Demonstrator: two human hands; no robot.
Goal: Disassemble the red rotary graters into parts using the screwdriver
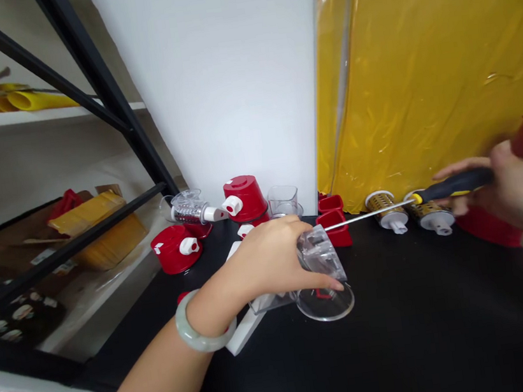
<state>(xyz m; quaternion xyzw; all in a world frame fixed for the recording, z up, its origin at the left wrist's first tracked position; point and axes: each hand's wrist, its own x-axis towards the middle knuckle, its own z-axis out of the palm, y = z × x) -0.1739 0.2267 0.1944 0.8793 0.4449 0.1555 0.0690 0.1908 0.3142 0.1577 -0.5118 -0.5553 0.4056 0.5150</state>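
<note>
My left hand (269,256), with a pale bangle on the wrist, is wrapped around a clear plastic hopper-like part (328,255) above the black table. A clear round rim (327,306) shows just below it; whether the two are one piece I cannot tell. My right hand (506,189), partly blurred, grips a screwdriver (453,187) by its black and yellow handle. The long metal shaft points left, and its tip reaches the clear part's upper edge. Beneath my left forearm, a white bar-shaped piece (245,332) lies partly hidden.
Red grater bodies (245,198) and a clear hopper (284,199) stand along the back. Red cups (336,228) and two metal grater drums (432,215) sit further right. A black-framed shelf (134,148) holding boxes rises at left; yellow sheeting (432,70) hangs behind.
</note>
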